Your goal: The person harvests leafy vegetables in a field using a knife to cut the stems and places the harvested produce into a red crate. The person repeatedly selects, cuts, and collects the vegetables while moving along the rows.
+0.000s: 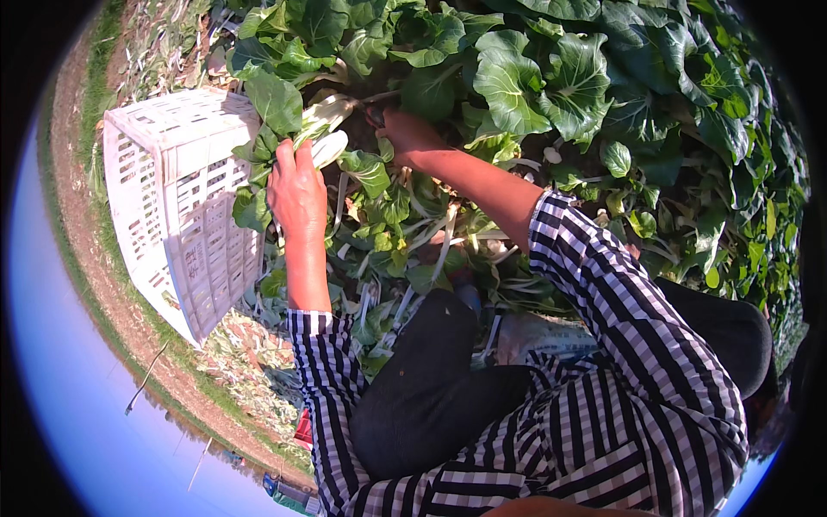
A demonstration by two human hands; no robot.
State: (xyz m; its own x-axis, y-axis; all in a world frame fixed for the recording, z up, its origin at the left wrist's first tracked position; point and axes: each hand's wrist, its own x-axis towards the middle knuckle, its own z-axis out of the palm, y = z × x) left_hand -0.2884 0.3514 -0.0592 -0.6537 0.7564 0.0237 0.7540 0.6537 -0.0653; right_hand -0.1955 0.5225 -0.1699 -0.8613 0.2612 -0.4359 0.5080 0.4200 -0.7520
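My left hand (297, 187) is closed around cut bok choy (326, 116), whose pale stem bases point away from me and to the right. Dark green leaves hang from this bunch beside the crate. To the right, my right hand (407, 136) is low among the plants, gripping a dark-handled tool (375, 116) mostly hidden by the fingers. Whether a thin strip beyond it is a blade or a stalk, I cannot tell. Standing bok choy plants (510, 84) rise just beyond my right hand.
A white slatted plastic crate (213, 220), bearing writing, stands at the left. Loose leaves and stalks (446, 239) litter the ground before my knees (439, 381). More leafy plants (711, 161) crowd the right side. Beyond the crate runs a dirt strip (84, 213) with grass.
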